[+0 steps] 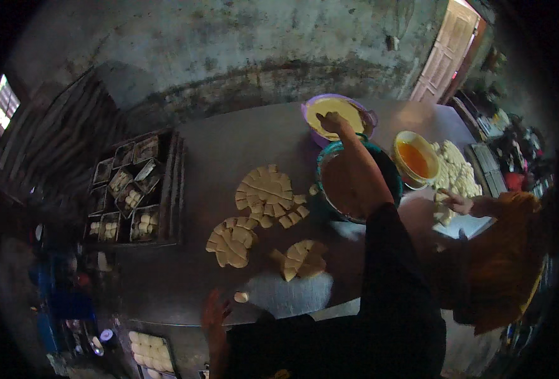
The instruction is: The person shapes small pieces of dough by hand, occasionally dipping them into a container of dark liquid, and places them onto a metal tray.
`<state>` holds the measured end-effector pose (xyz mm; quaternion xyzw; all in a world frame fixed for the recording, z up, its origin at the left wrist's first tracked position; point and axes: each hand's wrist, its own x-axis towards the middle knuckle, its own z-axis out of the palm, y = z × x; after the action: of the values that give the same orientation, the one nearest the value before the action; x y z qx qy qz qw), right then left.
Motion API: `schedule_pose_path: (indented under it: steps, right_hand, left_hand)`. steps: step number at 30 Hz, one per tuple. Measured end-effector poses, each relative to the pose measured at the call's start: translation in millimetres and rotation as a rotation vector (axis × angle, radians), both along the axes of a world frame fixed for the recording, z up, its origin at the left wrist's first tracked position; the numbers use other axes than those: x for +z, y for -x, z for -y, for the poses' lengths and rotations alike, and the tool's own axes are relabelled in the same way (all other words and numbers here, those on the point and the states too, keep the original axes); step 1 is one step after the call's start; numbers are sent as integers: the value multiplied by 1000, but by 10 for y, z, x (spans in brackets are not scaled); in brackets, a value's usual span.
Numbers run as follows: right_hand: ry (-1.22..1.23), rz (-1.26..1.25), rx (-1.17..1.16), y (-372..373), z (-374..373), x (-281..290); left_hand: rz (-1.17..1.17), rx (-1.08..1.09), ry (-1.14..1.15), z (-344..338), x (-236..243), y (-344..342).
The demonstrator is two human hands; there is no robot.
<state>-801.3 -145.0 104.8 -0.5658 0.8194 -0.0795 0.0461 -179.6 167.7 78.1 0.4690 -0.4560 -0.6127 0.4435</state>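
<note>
My right hand (334, 123) reaches over a purple basin (314, 129) of smooth pale-yellow mix (349, 111). Its fingers are drawn together; whatever they hold is too dark to make out. Under that forearm stands a teal bucket (320, 174) with a brown mass (342, 183) inside. At the table's front edge, my left hand (214, 314) is dim, its fingers apart and nothing visible in them. Close beside it lies a small dough piece (241, 297). Flattened dough cut into pieces lies in a far group (264, 189), a left group (231, 243) and a near group (301, 259).
To the left, a wooden tray (178, 189) holds metal tins, some with dough balls. A pale bucket (398, 151) contains orange liquid. At right, a co-worker's hand (459, 203) touches pale dough pieces (457, 172). Below the table's edge sits a tray of dough balls (151, 351).
</note>
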Motion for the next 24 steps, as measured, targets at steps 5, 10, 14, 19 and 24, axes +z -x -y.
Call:
schedule_pose_path:
  steps: [5, 10, 14, 19, 24]
  right_hand:
    - [-216, -355, 246, 926, 91, -429]
    - [-75, -38, 84, 427, 392, -607]
    - [88, -130, -29, 843, 31, -493]
    - [272, 247, 0, -384, -84, -43]
    - [145, 401, 532, -2337, -986, 134]
  left_hand:
    - [142, 284, -152, -153, -172, -343]
    - [157, 397, -112, -448, -105, -764]
    - [53, 240, -45, -67, -101, -528]
    - [102, 76, 36, 317, -237, -580]
    - [-124, -183, -17, 516, 508, -181]
